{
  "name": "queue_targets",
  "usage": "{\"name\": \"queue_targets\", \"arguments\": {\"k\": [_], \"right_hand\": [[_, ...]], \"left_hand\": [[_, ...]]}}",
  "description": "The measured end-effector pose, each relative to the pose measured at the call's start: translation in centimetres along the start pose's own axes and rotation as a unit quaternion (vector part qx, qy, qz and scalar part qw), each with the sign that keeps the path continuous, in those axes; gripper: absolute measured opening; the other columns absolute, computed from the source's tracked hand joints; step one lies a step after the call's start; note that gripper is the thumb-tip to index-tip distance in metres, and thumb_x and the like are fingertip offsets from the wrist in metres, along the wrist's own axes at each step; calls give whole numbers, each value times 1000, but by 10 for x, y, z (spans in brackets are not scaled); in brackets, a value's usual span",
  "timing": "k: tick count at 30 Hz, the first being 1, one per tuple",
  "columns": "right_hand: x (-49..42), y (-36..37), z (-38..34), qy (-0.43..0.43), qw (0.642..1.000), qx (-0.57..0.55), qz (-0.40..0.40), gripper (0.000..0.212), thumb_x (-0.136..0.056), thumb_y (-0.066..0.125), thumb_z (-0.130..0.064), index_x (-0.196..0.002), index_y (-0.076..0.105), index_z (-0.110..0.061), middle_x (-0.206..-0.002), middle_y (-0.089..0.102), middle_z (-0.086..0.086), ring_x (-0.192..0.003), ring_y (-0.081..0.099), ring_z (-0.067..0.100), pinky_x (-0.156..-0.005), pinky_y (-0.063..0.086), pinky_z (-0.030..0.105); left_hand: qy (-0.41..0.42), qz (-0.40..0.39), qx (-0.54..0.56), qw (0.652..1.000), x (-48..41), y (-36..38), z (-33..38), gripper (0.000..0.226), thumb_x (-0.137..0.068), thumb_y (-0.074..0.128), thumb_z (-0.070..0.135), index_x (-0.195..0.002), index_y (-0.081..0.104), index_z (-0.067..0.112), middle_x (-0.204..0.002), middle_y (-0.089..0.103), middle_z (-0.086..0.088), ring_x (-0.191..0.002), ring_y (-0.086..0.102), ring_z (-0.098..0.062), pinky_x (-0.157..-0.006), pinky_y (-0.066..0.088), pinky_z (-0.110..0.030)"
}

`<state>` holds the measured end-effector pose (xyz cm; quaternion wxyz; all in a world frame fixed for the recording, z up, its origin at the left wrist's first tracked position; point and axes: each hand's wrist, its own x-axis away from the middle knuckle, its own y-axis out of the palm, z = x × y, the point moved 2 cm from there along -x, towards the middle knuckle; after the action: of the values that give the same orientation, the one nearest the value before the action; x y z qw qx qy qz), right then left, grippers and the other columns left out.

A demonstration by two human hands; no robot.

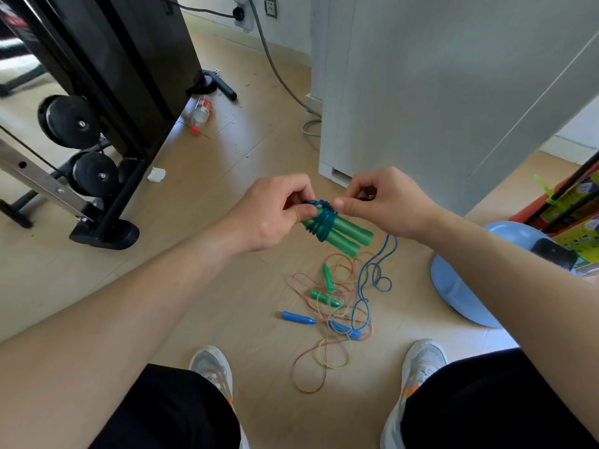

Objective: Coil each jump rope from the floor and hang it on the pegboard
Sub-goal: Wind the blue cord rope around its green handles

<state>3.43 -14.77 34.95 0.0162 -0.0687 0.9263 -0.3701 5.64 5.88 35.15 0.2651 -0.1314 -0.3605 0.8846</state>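
My left hand (272,215) grips two green handles (346,234) held side by side, with a blue cord (322,222) wound around their upper part. My right hand (385,199) pinches that cord beside the winding; its loose tail (376,273) drops to the floor. On the floor between my shoes lie tangled ropes: a thin pink-and-yellow cord (324,354), two small green handles (324,298) and two blue handles (298,318). No pegboard is in view.
A black weight machine (107,102) stands at left with a plastic bottle (201,113) by its base. A white cabinet (437,92) is ahead right, a grey cable (278,72) beside it. A light-blue ball (466,280) and coloured boxes (573,209) sit at right.
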Motion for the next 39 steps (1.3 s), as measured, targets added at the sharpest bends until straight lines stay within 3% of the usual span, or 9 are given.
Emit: {"name": "queue_targets", "arguments": {"k": [5, 10, 13, 18, 22, 27, 30, 34, 39], "right_hand": [[-3, -2, 20, 52, 993, -102, -15, 33, -92, 68, -36, -67, 61, -15, -49, 44, -13, -46, 35, 3, -46, 30, 16], [4, 35, 26, 84, 987, -134, -31, 32, -102, 52, -20, -72, 62, -17, -67, 53, 6, -55, 44, 13, -56, 41, 28], [15, 54, 8, 65, 996, -34, -44, 41, -105, 40, -35, -71, 58, -22, -63, 52, -8, -56, 48, 11, -59, 40, 27], [29, 66, -31, 13, 995, 65, -78, 36, -103, 36, -33, -93, 67, -20, -76, 62, -4, -79, 58, 19, -68, 43, 32], [28, 72, -34, 13, 984, 128, -121, 36, -106, 33, -33, -104, 64, -14, -87, 65, 5, -83, 60, 28, -75, 51, 39], [24, 77, -21, 50, 973, 172, -143, 32, -106, 32, -32, -85, 52, -19, -78, 58, 2, -73, 58, 26, -66, 47, 35], [25, 78, -24, 46, 969, 187, -154, 35, -106, 32, -33, -78, 49, -20, -74, 56, 2, -66, 56, 21, -60, 44, 33], [27, 65, -37, 12, 980, 173, -95, 40, -102, 36, -34, -68, 49, -19, -66, 53, 1, -61, 52, 22, -52, 32, 30], [20, 31, -47, -16, 990, 141, -25, 37, -98, 48, -37, -71, 60, -14, -59, 52, 4, -56, 49, 22, -54, 39, 37]], "left_hand": [[7, 8, 110, 994, 0, -4, -1, 15, -94, 65, 10, -83, 60, 18, -68, 59, 7, -64, 54, -10, -63, 48, -29], [-74, 130, 220, 964, -3, -5, -1, 20, -97, 60, 5, -81, 57, 15, -70, 60, -1, -60, 54, -9, -63, 50, -26], [-138, 212, 167, 953, -6, -8, -12, 21, -97, 62, 12, -79, 57, 20, -73, 61, 0, -64, 57, -13, -71, 54, -37], [-156, 251, 66, 953, -6, -6, -12, 14, -95, 63, 20, -82, 58, 20, -75, 61, 6, -80, 65, -22, -78, 55, -41], [-206, 235, 185, 932, -4, 4, -14, 18, -98, 60, 19, -81, 58, 20, -79, 67, -4, -68, 62, -15, -74, 56, -38], [-233, 203, 281, 909, -2, 13, -15, 15, -101, 57, 17, -87, 61, 12, -80, 68, -8, -61, 57, -12, -65, 52, -29], [-224, 215, 204, 928, -3, 15, -17, 16, -99, 60, 19, -83, 60, 17, -82, 68, -9, -68, 63, -16, -73, 55, -36], [-166, 243, 4, 956, -2, 4, -18, 13, -96, 62, 21, -85, 57, 17, -74, 58, 12, -72, 57, -12, -65, 41, -25], [-74, 215, -49, 973, 0, 9, -17, 12, -94, 65, 18, -85, 58, 13, -72, 63, 4, -67, 57, -17, -63, 44, -30]]}}
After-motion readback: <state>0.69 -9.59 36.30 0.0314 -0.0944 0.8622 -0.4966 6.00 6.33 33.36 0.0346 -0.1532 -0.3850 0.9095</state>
